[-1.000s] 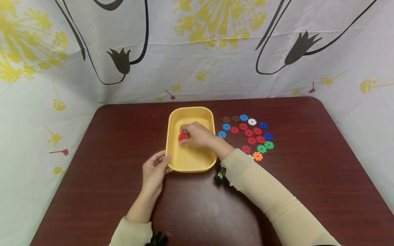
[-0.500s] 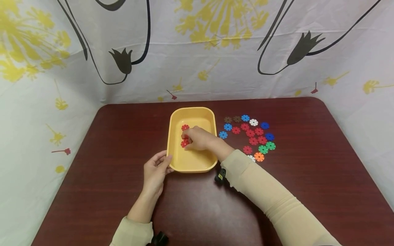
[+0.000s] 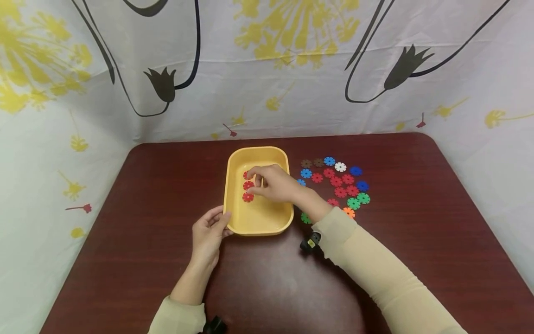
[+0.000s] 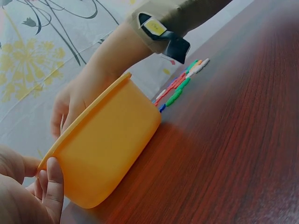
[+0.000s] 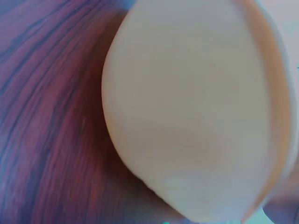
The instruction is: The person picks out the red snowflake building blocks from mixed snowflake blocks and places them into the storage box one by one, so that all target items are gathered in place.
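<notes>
A shallow yellow plastic tub (image 3: 263, 222) sits on the table, its front left corner pinched between the thumb and fingers of my left hand (image 3: 207, 236). Inside it, three red notched plastic discs form a column: a near one (image 3: 248, 198), a middle one (image 3: 248, 185) and a far one (image 3: 246, 175). Above them is my right hand (image 3: 276, 183), thumb and index finger curved and apart, with nothing seen between them. The fingertips partly cover the far disc. In the right wrist view the tub wall (image 5: 187, 102) hides this hand's fingers.
Right of the tub lie several flat notched discs: brown (image 3: 306, 163), light blue (image 3: 329, 161), white (image 3: 340, 167), dark blue (image 3: 362, 186), red (image 3: 340, 192), green (image 3: 364, 198) and orange (image 3: 349, 212). The right forearm covers some. A patterned cloth (image 3: 267, 111) stands behind the brown table (image 3: 175, 185).
My right hand has let go of a red disc and drawn slightly back. Three red discs now show in the tub. Its sleeve has shifted right, uncovering a green disc. The left hand stays put.
</notes>
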A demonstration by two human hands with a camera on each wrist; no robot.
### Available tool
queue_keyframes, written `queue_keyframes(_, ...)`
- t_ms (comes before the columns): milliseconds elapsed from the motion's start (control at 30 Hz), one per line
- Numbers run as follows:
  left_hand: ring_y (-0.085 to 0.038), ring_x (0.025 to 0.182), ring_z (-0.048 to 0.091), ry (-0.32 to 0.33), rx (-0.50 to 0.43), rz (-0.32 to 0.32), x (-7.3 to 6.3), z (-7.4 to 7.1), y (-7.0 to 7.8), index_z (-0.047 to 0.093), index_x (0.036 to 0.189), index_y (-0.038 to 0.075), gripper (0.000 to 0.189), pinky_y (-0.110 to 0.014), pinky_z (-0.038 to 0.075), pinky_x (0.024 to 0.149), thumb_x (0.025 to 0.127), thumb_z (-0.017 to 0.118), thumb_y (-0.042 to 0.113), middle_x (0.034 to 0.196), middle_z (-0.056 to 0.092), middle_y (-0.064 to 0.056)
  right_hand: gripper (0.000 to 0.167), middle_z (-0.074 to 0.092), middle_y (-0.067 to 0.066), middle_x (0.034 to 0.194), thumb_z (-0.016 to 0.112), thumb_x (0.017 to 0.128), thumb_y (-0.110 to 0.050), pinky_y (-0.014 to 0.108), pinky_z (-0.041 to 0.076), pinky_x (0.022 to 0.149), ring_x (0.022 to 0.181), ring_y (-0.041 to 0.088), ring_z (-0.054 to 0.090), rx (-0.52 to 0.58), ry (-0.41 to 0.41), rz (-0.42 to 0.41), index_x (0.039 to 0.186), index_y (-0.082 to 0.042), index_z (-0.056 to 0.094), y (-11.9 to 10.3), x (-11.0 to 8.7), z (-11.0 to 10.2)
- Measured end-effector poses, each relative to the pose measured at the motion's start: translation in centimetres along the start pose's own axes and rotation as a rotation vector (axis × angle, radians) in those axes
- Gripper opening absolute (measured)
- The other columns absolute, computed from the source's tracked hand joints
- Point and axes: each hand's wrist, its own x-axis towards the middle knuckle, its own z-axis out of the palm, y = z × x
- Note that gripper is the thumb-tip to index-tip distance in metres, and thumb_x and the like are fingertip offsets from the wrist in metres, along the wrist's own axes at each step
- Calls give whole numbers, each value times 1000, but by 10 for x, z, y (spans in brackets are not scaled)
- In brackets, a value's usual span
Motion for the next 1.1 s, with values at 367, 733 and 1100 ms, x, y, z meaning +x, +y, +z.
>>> queue_keyframes(367, -10, 63, 60, -2, 6, 3, -1, 2, -1, 62, 124, -9, 31, -19, 57, 57, 96, 68, 3, 87, 57, -5, 24, 63, -1, 80, 78, 92, -18, 27, 51, 59, 63, 10, 57, 44, 142, 6, 110, -6, 69, 12, -26, -15)
queue_keyframes(733, -11, 63, 61, 1, 14, 14, -2, 2, 1, 63, 124, -8, 30, -20, 57, 57, 96, 68, 2, 87, 58, -6, 20, 61, 1, 76, 78, 91, -13, 26, 45, 54, 60, 13, 53, 85, 308, -16, 106, -2, 70, 21, -40, -30)
queue_keyframes(1100, -10, 63, 60, 8, 21, 0, -2, 1, 1, 62, 125, -9, 32, -20, 57, 57, 96, 68, 3, 89, 57, -6, 20, 61, 1, 78, 74, 95, -18, 30, 50, 58, 67, 16, 58, 83, 327, 97, 107, -3, 69, 43, -64, -49)
